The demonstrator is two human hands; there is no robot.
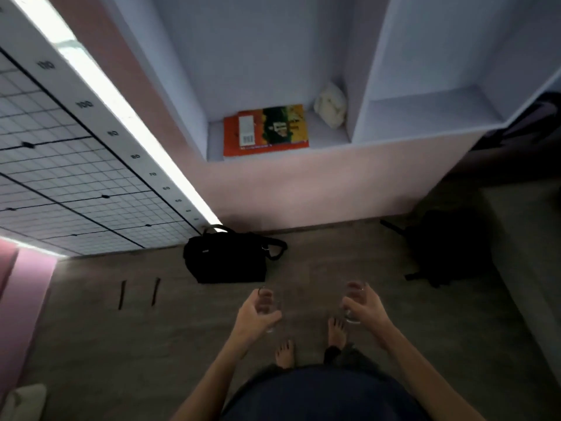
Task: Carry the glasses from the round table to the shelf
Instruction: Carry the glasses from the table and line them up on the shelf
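Low in the head view, above bare feet (312, 338) on a grey-brown floor (121, 344), both hands are out in front of the body, each wrapped round a clear glass; left hand (253, 314) has fingers curled about the left glass (268, 308), thumb near the rim; right hand (365, 305) is curled the same way round the right glass (353, 302); both glasses look roughly upright, though blur and their transparency make tilt hard to judge; round table not in view; shelf (431, 117) stands straight ahead and above the hands, well apart from them, pale cubbies on a pinkish base; left cubby already holds an orange book (267, 130) lying flat and a crumpled pale bag (331, 104) in its back corner; right cubby floor shows bare; black bag (227, 259) sits on the floor between hands and shelf base, a bit left of the line of walk, and a second dark bag (446, 247) lies off to the right; judgement: mid-carry, placing not yet begun; right hand is nearer the bare right cubby, left hand nearer the book side; both must go forward and up, skirting the black bag
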